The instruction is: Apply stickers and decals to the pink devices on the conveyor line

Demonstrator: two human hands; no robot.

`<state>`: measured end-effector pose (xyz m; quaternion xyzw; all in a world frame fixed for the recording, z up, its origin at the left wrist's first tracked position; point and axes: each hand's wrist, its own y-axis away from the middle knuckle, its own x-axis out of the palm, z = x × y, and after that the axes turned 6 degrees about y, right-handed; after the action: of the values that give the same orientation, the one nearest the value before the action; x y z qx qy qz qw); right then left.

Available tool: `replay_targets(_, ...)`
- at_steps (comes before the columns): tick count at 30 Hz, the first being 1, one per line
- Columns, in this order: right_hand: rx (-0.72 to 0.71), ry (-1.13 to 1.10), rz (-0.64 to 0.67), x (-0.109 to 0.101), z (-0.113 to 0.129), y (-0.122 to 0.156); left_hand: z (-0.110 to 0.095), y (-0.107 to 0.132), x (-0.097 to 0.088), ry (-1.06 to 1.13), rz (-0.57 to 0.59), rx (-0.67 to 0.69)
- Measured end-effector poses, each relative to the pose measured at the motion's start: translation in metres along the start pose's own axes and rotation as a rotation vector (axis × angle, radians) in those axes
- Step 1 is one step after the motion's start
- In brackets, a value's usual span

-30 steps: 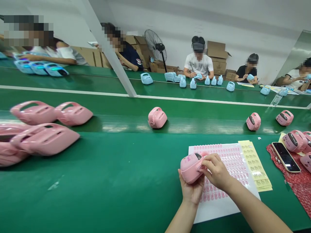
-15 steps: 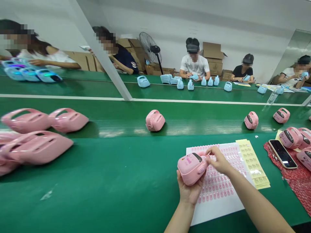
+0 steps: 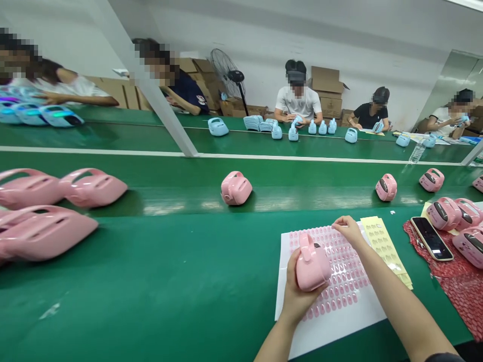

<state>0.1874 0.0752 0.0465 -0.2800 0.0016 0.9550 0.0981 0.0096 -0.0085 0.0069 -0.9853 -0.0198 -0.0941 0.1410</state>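
While the head view shows the bench from the wearer's side, I observe a glossy, rounded pink unit (image 3: 312, 270) with a looped handle on top. The unit is above the left part of a sticker sheet (image 3: 328, 336), gripped between thumb and fingers of the left hand (image 3: 298, 300). The right hand (image 3: 349, 231) has fingertips narrowed near the sheet's far edge; I cannot tell whether they hold a sticker.

Your left hand (image 3: 298, 299) is curled in a grip, thumb up, your left forearm (image 3: 275, 342) slanting beneath. Your right forearm (image 3: 400, 301) reaches farther forward, your right hand (image 3: 349, 231) pointing its fingertips leftward.
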Motion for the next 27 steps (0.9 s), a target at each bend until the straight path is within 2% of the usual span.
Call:
replay_targets(2, -0.055, -0.099, 0.085, -0.011, 0.016, 0.015, 0.008, 0.0, -0.002, -0.109, 0.109, 0.168)
replay_targets(3, -0.111, -0.199, 0.175, -0.016, 0.024, 0.024, 0.011, 0.0, -0.003, -0.141, 0.178, 0.232)
replay_targets(4, -0.168, -0.274, 0.264, -0.02, 0.033, 0.034, 0.014, 0.0, -0.004, -0.165, 0.243, 0.278)
replay_targets(6, -0.239, -0.266, 0.346, -0.024, 0.046, 0.053, 0.018, 0.0, -0.005, -0.196, 0.325, 0.329)
replay_targets(10, -0.26, -0.13, 0.311, -0.021, 0.054, 0.073, 0.018, 0.0, -0.005, -0.204, 0.327, 0.355)
replay_targets(16, -0.279, -0.08, 0.272, -0.017, 0.049, 0.075, 0.022, 0.0, -0.004, -0.225, 0.356, 0.407)
replay_targets(27, -0.277, -0.102, 0.194, -0.01, 0.046, 0.082, 0.021, 0.0, -0.004, -0.253, 0.356, 0.402)
